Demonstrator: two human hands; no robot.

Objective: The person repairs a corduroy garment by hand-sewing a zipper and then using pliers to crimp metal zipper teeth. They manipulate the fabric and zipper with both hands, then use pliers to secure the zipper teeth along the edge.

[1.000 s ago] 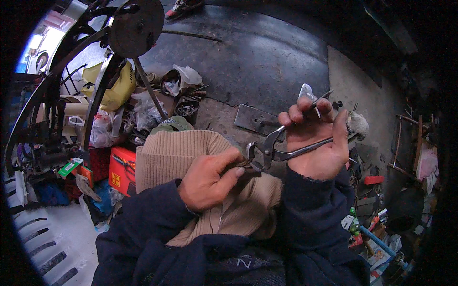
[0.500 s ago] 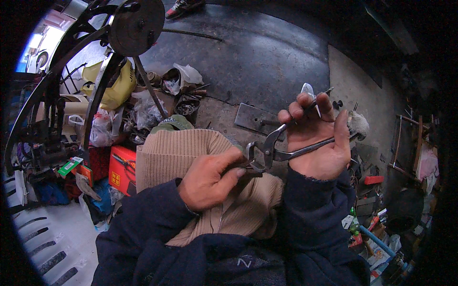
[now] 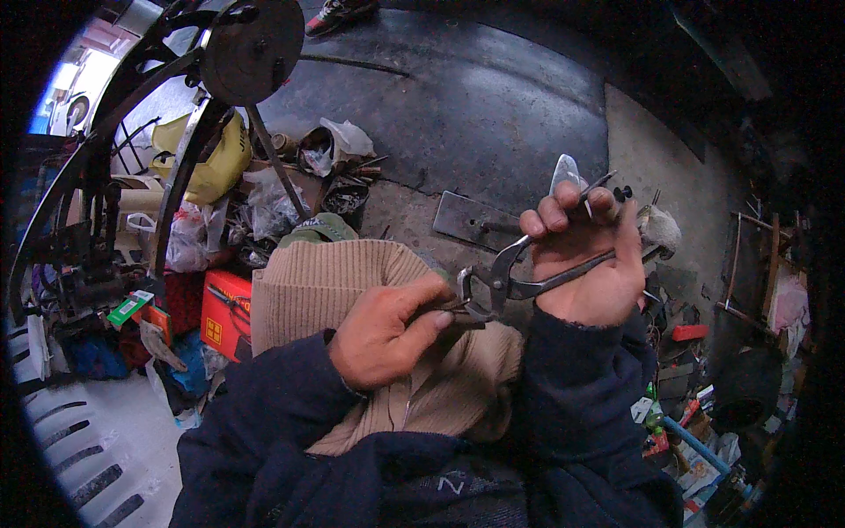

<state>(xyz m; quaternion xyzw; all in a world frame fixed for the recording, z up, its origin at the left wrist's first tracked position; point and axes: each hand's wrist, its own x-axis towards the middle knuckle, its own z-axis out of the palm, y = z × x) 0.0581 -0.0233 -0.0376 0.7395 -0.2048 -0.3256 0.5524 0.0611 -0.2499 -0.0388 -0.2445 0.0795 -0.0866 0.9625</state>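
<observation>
A pair of metal pincers lies across my right hand, palm up, with the fingers curled over one handle and the other handle against the palm by the thumb. Above those fingers sticks out a shiny rounded metal blade; whether my fingers hold it too is hard to see. My left hand pinches a small dark flat piece at the pincers' jaws. Most of that piece is hidden under my fingers. Both hands are above a tan ribbed cloth spread over my lap.
A flat metal plate with a post lies on the floor ahead. At left stand a metal-framed machine with a wheel, a yellow container, plastic bags and a red box. Tools and scraps clutter the right. A shoe shows far ahead.
My right fingers have curled in and dropped slightly, tilting the upper handle a little. More of the shiny blade shows above them. My left hand has stayed almost still.
</observation>
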